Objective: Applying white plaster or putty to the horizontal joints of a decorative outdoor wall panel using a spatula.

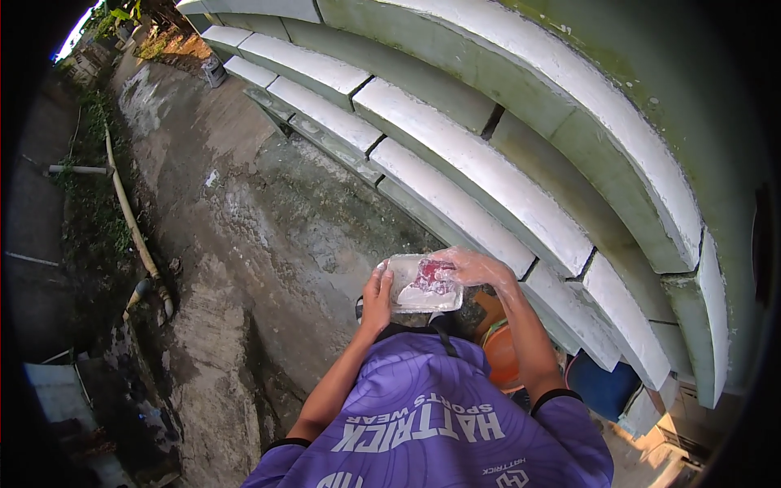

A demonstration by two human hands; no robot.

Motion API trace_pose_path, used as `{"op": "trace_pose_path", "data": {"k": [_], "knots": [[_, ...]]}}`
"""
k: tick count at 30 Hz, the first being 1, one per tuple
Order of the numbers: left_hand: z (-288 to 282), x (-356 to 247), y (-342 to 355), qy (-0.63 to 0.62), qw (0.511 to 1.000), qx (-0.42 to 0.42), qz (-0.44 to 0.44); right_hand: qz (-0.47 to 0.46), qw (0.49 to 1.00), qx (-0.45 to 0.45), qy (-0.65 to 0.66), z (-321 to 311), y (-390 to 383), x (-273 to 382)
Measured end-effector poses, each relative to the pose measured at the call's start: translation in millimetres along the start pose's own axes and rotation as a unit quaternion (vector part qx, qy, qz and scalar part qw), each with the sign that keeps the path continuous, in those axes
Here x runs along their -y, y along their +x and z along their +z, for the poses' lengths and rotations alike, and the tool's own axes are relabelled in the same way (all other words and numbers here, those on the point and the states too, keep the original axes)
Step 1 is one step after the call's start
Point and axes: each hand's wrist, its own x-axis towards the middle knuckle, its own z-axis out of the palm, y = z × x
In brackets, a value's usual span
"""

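Observation:
In front of my body, a shallow white plastic tray (400,268) with white paste (412,298) in it is held at its left side by my left hand (375,298). The thumb lies over the rim; most of the fingers under it are hidden. My right hand (473,267), smeared with white, reaches over the tray's right side. Its fingers grip a flat red spreader (429,276), which is coated in paste in places and rests against the inside of the tray.
White-topped ledges (480,175) step along the green wall (691,114) close on my right. An orange basin (504,358) and a blue container (600,382) stand low at my right. A pipe (126,207) edges the rough concrete ground (220,203) at left; a can (213,71) stands farther off.

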Motion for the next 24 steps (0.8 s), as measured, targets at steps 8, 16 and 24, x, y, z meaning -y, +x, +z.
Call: {"op": "trace_pose_path", "data": {"k": [8,16,24], "knots": [[-2,6,0,-0.033,0.999,-0.021,-0.010,0.034,0.948,-0.152,0.278,8,-7,-38],[-10,36,3,-0.056,0.995,-0.066,-0.044,0.073,0.777,-0.327,0.533,49,-33,-45],[-58,62,3,-0.138,0.982,-0.120,-0.048,0.015,0.573,-0.556,0.602,103,-104,-120]]}}
